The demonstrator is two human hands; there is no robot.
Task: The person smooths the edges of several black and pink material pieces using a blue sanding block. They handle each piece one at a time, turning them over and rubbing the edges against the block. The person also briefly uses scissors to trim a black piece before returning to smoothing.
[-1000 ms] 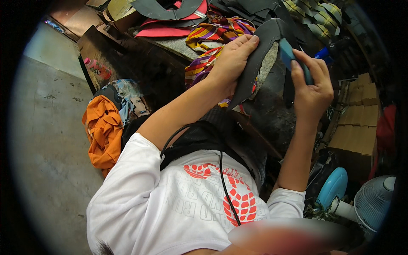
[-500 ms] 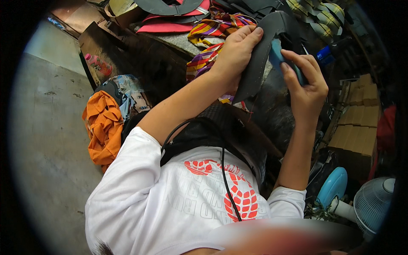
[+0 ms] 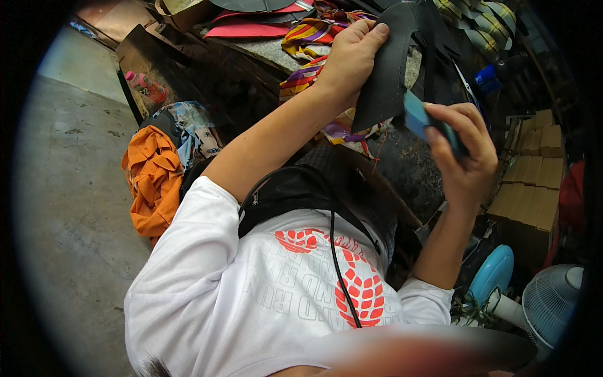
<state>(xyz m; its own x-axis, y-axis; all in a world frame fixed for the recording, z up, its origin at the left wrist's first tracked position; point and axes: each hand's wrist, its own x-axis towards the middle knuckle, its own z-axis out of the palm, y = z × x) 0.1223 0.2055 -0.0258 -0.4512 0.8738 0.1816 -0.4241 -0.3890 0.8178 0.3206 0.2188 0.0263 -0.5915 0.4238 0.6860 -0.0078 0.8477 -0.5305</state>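
Observation:
My left hand (image 3: 353,58) is closed on a flat, curved black sheet piece (image 3: 391,78), thumb on top, holding it up over the dark work table (image 3: 411,169). A line of stitch-like marks follows the edge of the piece. In my right hand (image 3: 466,147), pinched between thumb and fingers, is a small blue block (image 3: 416,114); whether it is a sponge or some other tool I cannot make out. The block sits by the lower right edge of the black piece, and contact between them is unclear. Colourful striped fabric (image 3: 304,39) lies behind my left hand.
Pink curved pieces (image 3: 251,26) are stacked at the far side, with yellow-and-black plaid pieces (image 3: 493,28) to the far right. An orange cloth (image 3: 154,176) and a pink-capped bottle (image 3: 146,87) are at left. Tan cardboard pieces (image 3: 531,173) and a fan (image 3: 553,301) stand at right.
My right hand and the blue block have moved down and right, from the middle of the black piece toward its lower edge. My left hand keeps its grip, the piece slightly shifted.

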